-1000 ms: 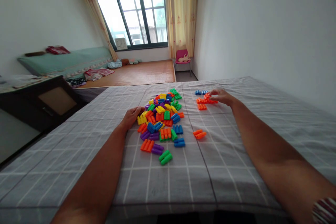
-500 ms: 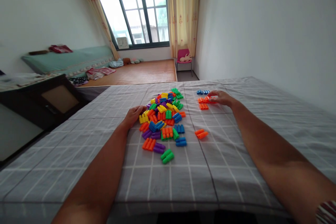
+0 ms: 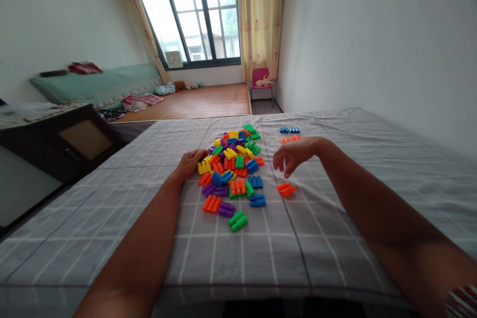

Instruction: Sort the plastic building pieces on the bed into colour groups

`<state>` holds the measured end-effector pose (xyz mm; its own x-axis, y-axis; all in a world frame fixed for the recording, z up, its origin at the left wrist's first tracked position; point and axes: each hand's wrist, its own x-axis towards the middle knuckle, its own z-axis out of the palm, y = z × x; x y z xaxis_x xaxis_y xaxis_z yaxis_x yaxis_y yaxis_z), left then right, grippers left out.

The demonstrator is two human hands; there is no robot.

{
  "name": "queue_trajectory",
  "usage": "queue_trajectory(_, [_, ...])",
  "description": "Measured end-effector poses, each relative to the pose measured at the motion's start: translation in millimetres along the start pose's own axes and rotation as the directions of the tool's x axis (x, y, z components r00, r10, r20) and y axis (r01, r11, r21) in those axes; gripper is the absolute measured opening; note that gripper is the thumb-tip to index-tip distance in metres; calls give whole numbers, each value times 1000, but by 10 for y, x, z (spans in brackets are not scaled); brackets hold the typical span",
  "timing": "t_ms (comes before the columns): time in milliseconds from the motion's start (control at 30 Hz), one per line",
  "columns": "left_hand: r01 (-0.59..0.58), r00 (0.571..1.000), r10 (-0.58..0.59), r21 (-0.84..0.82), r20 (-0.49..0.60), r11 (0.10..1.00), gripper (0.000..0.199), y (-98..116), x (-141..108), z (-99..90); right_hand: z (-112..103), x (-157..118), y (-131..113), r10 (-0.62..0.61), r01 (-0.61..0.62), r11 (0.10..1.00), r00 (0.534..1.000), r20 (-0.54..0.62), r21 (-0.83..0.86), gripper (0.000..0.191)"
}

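Observation:
My left hand (image 3: 190, 163) lies at the left edge of a heap of colourful plastic building blocks (image 3: 230, 152), fingers stretched out against the blocks and gripping none. To the right of the heap, my right hand (image 3: 295, 155) hangs over the cloth, its fingers bent downward and apart, holding nothing. Just below its fingertips lies an orange building block (image 3: 286, 189). Behind the right hand, orange blocks (image 3: 290, 138) are partly hidden, and farther back sit blue blocks (image 3: 289, 130). A green block (image 3: 237, 221) lies at the heap's near end.
A grey checked cloth (image 3: 246, 263) covers the surface under the blocks. A white wall (image 3: 372, 39) runs along the right. Beyond stand a low wooden bed (image 3: 204, 102), a pink chair (image 3: 261, 79) and a window; a dark cabinet (image 3: 74, 141) is at left.
My right hand has left the orange blocks at the back right and come nearer, over the single orange block. My left hand has stayed in place.

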<state>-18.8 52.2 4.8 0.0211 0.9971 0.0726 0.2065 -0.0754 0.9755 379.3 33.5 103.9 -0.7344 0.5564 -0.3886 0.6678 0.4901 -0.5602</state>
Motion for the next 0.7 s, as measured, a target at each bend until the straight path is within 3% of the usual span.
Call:
queue_trajectory(67, [-7, 1000, 7, 2, 4, 1000, 62, -2, -1, -3, 141, 63, -207, 34, -29, 997, 997, 66, -70, 58])
queue_trajectory(133, [-13, 1000, 13, 6, 11, 1000, 61, 4, -5, -4, 287, 150, -323, 41, -32, 987, 997, 59, -159, 55])
queue_trajectory(300, [-23, 1000, 23, 30, 10, 999, 59, 18, -9, -5, 525, 321, -415, 91, -65, 932, 994, 57, -357, 35])
queue_trajectory(433, [-13, 1000, 12, 57, 14, 998, 59, 1, 5, -10, 496, 294, -450, 198, -156, 917, 977, 79, -367, 32])
queue_trajectory(567, [-11, 1000, 10, 46, 18, 999, 59, -15, 13, -15, 432, 256, -464, 317, -282, 906, 946, 67, -316, 45])
queue_trajectory(700, [-22, 1000, 21, 62, 19, 998, 57, -11, 7, -18, 470, 290, -482, 309, -256, 908, 944, 116, -331, 45])
